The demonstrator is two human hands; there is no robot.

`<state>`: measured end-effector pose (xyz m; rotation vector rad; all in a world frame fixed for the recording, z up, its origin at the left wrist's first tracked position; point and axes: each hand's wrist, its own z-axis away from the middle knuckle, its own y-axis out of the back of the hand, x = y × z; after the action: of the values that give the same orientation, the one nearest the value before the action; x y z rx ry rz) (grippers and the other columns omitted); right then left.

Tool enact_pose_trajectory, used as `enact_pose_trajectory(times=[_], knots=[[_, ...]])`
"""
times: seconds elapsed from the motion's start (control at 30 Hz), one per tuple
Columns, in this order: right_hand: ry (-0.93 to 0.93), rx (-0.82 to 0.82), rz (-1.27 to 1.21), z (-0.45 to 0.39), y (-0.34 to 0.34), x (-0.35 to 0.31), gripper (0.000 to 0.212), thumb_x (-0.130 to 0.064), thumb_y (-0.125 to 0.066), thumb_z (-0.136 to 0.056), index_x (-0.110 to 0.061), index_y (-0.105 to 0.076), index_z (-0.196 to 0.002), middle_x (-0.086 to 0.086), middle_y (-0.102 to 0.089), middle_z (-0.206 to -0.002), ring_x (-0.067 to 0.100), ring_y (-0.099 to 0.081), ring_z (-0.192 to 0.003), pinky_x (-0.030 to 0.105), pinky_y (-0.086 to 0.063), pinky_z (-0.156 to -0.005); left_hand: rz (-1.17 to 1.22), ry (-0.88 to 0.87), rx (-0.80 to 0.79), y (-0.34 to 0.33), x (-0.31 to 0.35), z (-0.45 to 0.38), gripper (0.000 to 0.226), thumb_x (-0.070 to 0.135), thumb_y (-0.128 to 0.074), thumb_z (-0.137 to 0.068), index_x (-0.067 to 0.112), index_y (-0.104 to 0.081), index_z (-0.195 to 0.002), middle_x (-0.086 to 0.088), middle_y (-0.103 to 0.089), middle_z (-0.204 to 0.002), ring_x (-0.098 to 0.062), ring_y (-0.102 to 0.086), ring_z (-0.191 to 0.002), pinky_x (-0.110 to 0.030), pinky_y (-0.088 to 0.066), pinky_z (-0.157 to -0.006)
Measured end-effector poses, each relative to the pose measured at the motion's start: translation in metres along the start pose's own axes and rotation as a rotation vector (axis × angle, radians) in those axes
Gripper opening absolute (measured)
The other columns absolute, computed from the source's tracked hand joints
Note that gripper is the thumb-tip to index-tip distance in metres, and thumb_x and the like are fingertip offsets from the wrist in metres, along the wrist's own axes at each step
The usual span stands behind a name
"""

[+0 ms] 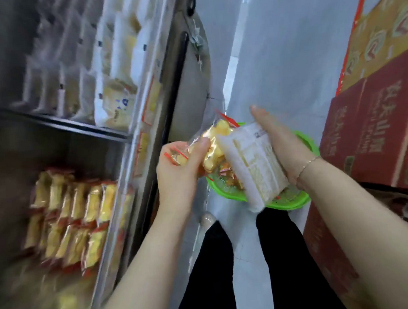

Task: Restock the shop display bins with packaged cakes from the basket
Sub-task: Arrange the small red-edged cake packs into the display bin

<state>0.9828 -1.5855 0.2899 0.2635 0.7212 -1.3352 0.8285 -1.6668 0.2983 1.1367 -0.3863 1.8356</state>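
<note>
While left grip (177,170) pinches yellow cakes (212,149), right grip (279,146) clasps white pack (254,165).

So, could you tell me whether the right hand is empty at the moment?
No, the right hand holds a white packet above the green basket.

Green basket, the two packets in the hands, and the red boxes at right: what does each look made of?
Green basket: likely moulded plastic, from its bright, glossy rim.
Yellow cake packet in the left hand: clear, shiny film that crinkles and glints.
White packet in the right hand: seemingly matte, frosted printed film.
Red boxes: apparently printed cardboard, with folded edges.
</note>
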Motion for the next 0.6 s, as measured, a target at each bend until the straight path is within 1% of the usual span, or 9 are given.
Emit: enact_pose_trajectory(times=[0.07, 0.13, 0.2, 0.23, 0.33, 0.4, 0.47, 0.53, 0.6], knots=[[0.009, -0.101, 0.241, 0.03, -0.04, -0.023, 0.047, -0.065, -0.057, -0.074, -0.02, -0.068, -0.082, 0.003, -0.071, -0.082, 0.02, -0.067, -0.077, 0.034, -0.051, -0.079, 0.004, -0.048, 0.064, 0.031, 0.027, 0.03, 0.056, 0.05, -0.079, -0.058, 0.012, -0.058, -0.093, -0.015, -0.062, -0.081, -0.025, -0.059, -0.072, -0.043, -0.052, -0.06], [0.035, -0.173, 0.363, 0.053, -0.076, -0.035, 0.039, -0.055, -0.063, -0.075, -0.017, -0.067, -0.085, 0.004, -0.069, -0.082, 0.017, -0.063, -0.073, 0.029, -0.049, -0.074, 0.047, -0.041, 0.145, 0.066, 0.046, 0.052, 0.058, 0.048, -0.081, -0.059, 0.012, -0.059, -0.098, -0.023, -0.063, -0.088, -0.027, -0.059, -0.076, -0.05, -0.051, -0.07], [0.054, -0.222, 0.432, 0.073, -0.111, -0.039, 0.026, -0.042, -0.068, -0.079, -0.017, -0.066, -0.079, 0.001, -0.065, -0.07, 0.011, -0.059, -0.061, 0.018, -0.044, -0.057, 0.125, 0.009, 0.168, 0.103, 0.056, 0.067, 0.064, 0.038, -0.087, -0.06, 0.006, -0.059, -0.107, -0.019, -0.066, -0.093, -0.025, -0.061, -0.081, -0.046, -0.05, -0.074], [0.069, -0.225, 0.47, 0.079, -0.128, -0.037, 0.022, -0.038, -0.068, -0.08, -0.016, -0.064, -0.076, 0.001, -0.06, -0.065, 0.01, -0.055, -0.057, 0.016, -0.04, -0.052, 0.178, 0.046, 0.148, 0.12, 0.06, 0.071, 0.065, 0.034, -0.086, -0.06, 0.004, -0.058, -0.11, -0.014, -0.067, -0.092, -0.022, -0.062, -0.08, -0.041, -0.05, -0.072], [0.047, -0.238, 0.552, 0.087, -0.182, -0.03, 0.022, -0.035, -0.066, -0.081, -0.013, -0.063, -0.081, 0.008, -0.053, -0.072, 0.014, -0.05, -0.065, 0.026, -0.038, -0.062, 0.343, 0.123, 0.084, 0.169, 0.059, 0.073, 0.047, 0.029, -0.077, -0.069, 0.003, -0.065, -0.106, -0.011, -0.07, -0.089, -0.019, -0.064, -0.075, -0.03, -0.052, -0.062], [-0.011, -0.238, 0.573, 0.083, -0.215, -0.027, 0.034, -0.035, -0.066, -0.082, -0.002, -0.068, -0.089, 0.01, -0.056, -0.076, 0.017, -0.053, -0.067, 0.028, -0.039, -0.062, 0.425, 0.189, 0.166, 0.197, 0.052, 0.067, 0.037, 0.025, -0.074, -0.078, -0.002, -0.068, -0.104, -0.015, -0.071, -0.099, -0.024, -0.068, -0.083, -0.03, -0.053, -0.068], [-0.062, -0.214, 0.648, 0.079, -0.242, -0.024, 0.035, -0.038, -0.066, -0.081, -0.005, -0.069, -0.091, 0.006, -0.059, -0.073, 0.016, -0.055, -0.064, 0.023, -0.039, -0.056, 0.434, 0.26, 0.297, 0.22, 0.04, 0.058, 0.028, 0.028, -0.076, -0.077, 0.007, -0.072, -0.095, -0.01, -0.074, -0.098, -0.025, -0.071, -0.089, -0.03, -0.055, -0.072], [-0.063, -0.12, 0.7, 0.072, -0.257, -0.024, 0.036, -0.042, -0.062, -0.083, -0.009, -0.067, -0.095, 0.004, -0.063, -0.076, 0.016, -0.058, -0.065, 0.02, -0.042, -0.054, 0.29, 0.331, 0.424, 0.237, 0.027, 0.049, 0.047, 0.047, -0.083, -0.061, 0.015, -0.07, -0.092, -0.005, -0.074, -0.094, -0.024, -0.069, -0.093, -0.035, -0.054, -0.086], [-0.026, 0.013, 0.674, 0.064, -0.258, -0.026, 0.045, -0.047, -0.058, -0.086, -0.007, -0.063, -0.105, 0.007, -0.064, -0.093, 0.019, -0.059, -0.075, 0.027, -0.044, -0.065, 0.191, 0.379, 0.446, 0.246, 0.02, 0.044, 0.082, 0.064, -0.08, -0.042, 0.013, -0.068, -0.105, -0.005, -0.071, -0.106, -0.023, -0.065, -0.103, -0.039, -0.048, -0.099]])
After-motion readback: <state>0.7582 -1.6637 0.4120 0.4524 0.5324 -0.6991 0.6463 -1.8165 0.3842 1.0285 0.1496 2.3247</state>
